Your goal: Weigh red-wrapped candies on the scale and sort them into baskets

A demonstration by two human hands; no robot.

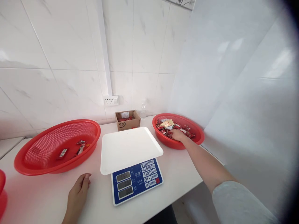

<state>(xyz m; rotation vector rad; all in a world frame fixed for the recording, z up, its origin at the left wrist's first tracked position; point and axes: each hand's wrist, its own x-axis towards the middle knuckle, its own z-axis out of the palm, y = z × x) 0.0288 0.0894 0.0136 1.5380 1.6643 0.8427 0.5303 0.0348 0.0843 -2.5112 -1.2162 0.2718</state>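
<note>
My right hand (pixel 177 135) reaches into the red basket (pixel 198 137) on the right and touches the small red wrapped packets (pixel 187 128) heaped there. Its fingertips are hidden among them, so I cannot see whether they grip one. A larger cream and gold packet (pixel 168 124) lies on the heap just beyond the fingers. My left hand (pixel 81 186) rests on the table with fingers curled together and nothing visible in them. It lies left of the blue digital scale (pixel 137 180), whose white weighing tray (pixel 130 149) bears no packets.
A wide red basket (pixel 56 169) at left holds a few small packets (pixel 80 149). Behind the scale stand a small cardboard box (pixel 128 125) with red packets inside and a clear plastic bottle (pixel 143 110). Another red rim (pixel 2 183) shows at the left edge. Walls border the white table (pixel 102 199).
</note>
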